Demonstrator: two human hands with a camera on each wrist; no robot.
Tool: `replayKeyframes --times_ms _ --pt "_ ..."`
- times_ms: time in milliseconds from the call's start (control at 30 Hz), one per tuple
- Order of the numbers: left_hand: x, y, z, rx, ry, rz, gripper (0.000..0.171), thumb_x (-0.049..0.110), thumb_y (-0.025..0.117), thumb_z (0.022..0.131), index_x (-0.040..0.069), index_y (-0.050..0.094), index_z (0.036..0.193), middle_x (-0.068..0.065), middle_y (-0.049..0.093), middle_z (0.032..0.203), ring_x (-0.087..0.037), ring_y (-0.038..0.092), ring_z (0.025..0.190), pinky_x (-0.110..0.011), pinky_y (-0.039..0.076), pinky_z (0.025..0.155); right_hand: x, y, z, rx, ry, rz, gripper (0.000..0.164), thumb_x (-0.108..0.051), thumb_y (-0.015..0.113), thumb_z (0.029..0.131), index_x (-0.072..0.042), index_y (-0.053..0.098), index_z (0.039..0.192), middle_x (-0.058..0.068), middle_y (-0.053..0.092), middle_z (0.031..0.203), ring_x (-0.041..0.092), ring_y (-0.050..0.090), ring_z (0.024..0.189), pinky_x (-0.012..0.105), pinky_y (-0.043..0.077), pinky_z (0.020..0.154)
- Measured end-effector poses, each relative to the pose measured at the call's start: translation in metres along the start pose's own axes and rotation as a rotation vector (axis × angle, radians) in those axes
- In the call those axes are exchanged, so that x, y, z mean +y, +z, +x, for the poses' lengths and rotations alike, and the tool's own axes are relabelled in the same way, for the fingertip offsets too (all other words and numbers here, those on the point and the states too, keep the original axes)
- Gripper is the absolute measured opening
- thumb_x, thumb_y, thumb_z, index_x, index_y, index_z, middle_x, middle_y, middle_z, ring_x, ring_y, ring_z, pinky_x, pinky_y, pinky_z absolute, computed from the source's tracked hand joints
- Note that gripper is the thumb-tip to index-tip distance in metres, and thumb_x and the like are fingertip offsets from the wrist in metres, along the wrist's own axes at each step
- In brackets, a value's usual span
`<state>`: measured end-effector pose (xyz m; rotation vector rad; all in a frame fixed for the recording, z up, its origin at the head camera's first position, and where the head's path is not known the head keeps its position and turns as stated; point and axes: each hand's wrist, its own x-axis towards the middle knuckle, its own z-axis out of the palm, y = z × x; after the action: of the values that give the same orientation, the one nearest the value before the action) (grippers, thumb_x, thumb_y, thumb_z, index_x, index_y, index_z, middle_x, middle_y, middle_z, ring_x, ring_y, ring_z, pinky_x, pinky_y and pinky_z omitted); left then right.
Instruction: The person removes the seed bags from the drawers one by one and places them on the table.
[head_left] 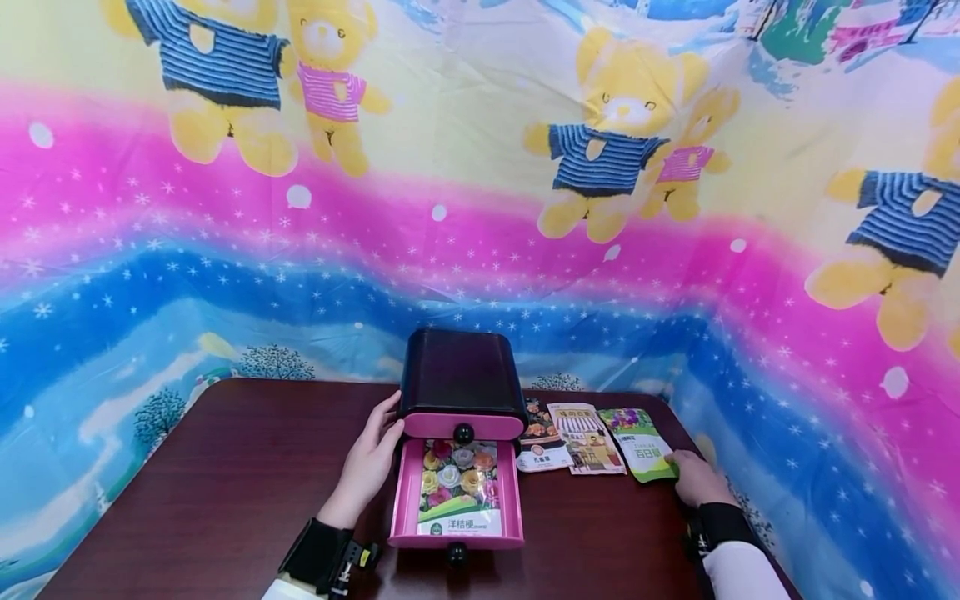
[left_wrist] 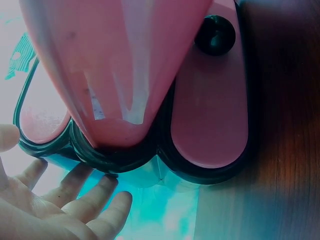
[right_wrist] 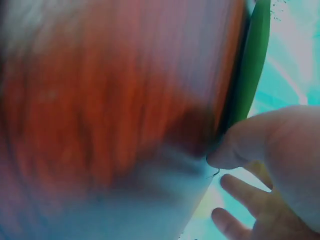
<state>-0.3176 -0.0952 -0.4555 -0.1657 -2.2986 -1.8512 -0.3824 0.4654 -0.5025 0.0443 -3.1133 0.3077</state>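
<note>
left hand [head_left: 369, 461]: I see it flat, fingers straight, against the side of the black-and-pink drawer box [head_left: 460, 380]
right hand [head_left: 693, 477]: I see fingertips touching green seed packet [head_left: 639, 444]; grip unclear
open drawer [head_left: 457, 498]: holds flower seed packet [head_left: 460, 487]
table [head_left: 225, 492]: two more packets [head_left: 570, 437] beside box

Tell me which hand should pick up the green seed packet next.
Probably the right hand: its fingers already touch the green packet's near edge. The left hand rests flat against the side of the drawer box, on the far side of the open drawer.
</note>
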Motion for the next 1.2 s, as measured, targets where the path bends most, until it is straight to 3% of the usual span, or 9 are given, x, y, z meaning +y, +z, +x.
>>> replayKeyframes --times_ms 300,600,900,1067,1200 --pt "0.000 0.000 0.000 -0.001 -0.003 0.002 0.050 0.027 0.045 0.111 0.021 0.035 0.159 -0.016 0.045 0.154 -0.037 0.043 0.143 -0.058 0.040 0.112 0.001 0.004 0.007 -0.032 -0.007 -0.070 0.049 -0.011 0.062 0.095 0.009 0.055 0.140 0.035 0.048 0.130 0.055 0.047 0.112 0.075 0.038 0.090" --pt "-0.003 0.001 0.002 0.004 -0.006 0.018 0.050 0.026 0.046 0.110 0.022 0.035 0.159 -0.016 0.045 0.154 -0.037 0.043 0.143 -0.058 0.041 0.112 -0.006 0.003 0.006 -0.059 0.005 -0.046 0.053 -0.013 0.060 0.096 0.011 0.051 0.142 0.039 0.045 0.132 0.056 0.047 0.111 0.070 0.041 0.089" --pt "-0.003 0.001 0.002 0.002 0.002 0.001 0.050 0.026 0.045 0.111 0.021 0.035 0.159 -0.016 0.045 0.154 -0.037 0.043 0.143 -0.057 0.040 0.112 -0.013 -0.001 0.004 -0.083 0.010 -0.021 0.055 -0.012 0.060 0.096 0.008 0.048 0.146 0.040 0.041 0.137 0.060 0.042 0.118 0.073 0.038 0.094" --pt "-0.003 0.000 0.002 0.000 0.006 -0.001 0.050 0.026 0.045 0.111 0.021 0.034 0.159 -0.016 0.045 0.155 -0.037 0.043 0.143 -0.057 0.040 0.113 -0.030 -0.011 0.001 -0.017 -0.035 -0.048 0.053 -0.011 0.061 0.095 0.006 0.052 0.144 0.038 0.045 0.136 0.059 0.044 0.119 0.074 0.038 0.093" --pt "-0.003 0.000 0.002 -0.001 0.005 0.003 0.050 0.026 0.046 0.110 0.021 0.035 0.159 -0.016 0.045 0.155 -0.037 0.044 0.143 -0.057 0.040 0.112 -0.060 -0.025 -0.004 0.117 -0.096 -0.069 0.043 -0.009 0.063 0.095 0.003 0.061 0.136 0.034 0.053 0.132 0.055 0.050 0.118 0.071 0.042 0.092"
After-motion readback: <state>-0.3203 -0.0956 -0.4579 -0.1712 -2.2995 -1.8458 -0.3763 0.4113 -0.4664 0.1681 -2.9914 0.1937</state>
